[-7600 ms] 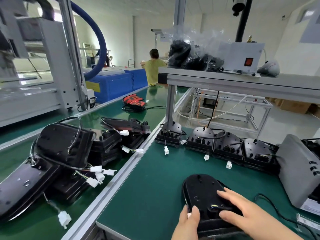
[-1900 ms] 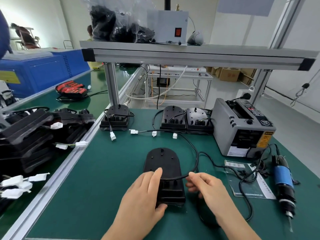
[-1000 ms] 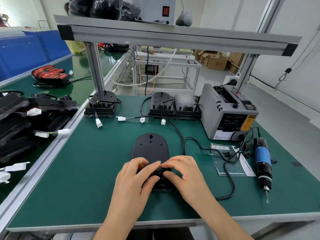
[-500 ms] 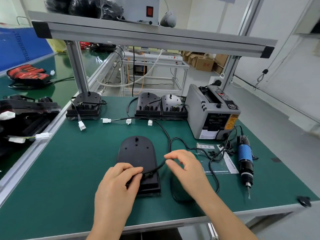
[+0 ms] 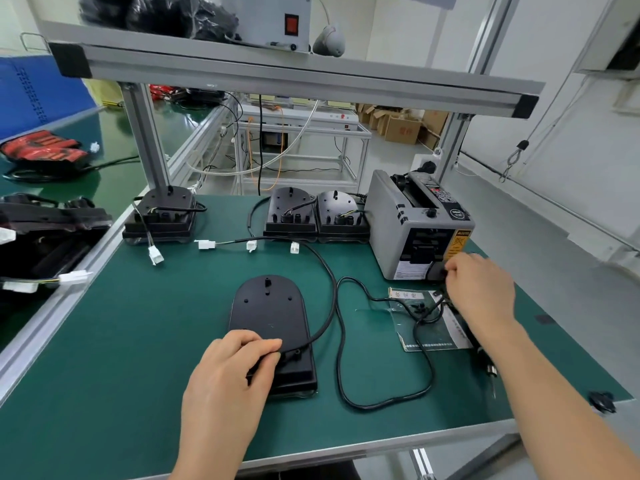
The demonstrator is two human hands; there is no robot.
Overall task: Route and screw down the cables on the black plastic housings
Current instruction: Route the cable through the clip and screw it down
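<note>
A black plastic housing (image 5: 268,317) lies flat in the middle of the green bench. My left hand (image 5: 235,368) rests on its near end, thumb and fingers pinching the black cable (image 5: 330,289) against it. That cable curves away to a white connector (image 5: 204,244). My right hand (image 5: 481,289) is far to the right, fingers curled at the front corner of the grey tape dispenser (image 5: 415,230). It lies over the electric screwdriver, of which only the tip (image 5: 490,374) shows. What those fingers hold is hidden.
Three more housings (image 5: 162,216) (image 5: 291,216) (image 5: 341,216) line the back edge with loose white plugs. A clear bag of black screws (image 5: 420,308) lies beside a looping power cord (image 5: 381,403). More housings (image 5: 45,233) are stacked on the left conveyor. A shelf beam (image 5: 294,77) crosses overhead.
My right hand let go of the cable and moved right to the screwdriver and dispenser corner. My left hand stayed on the housing's near end, holding the cable.
</note>
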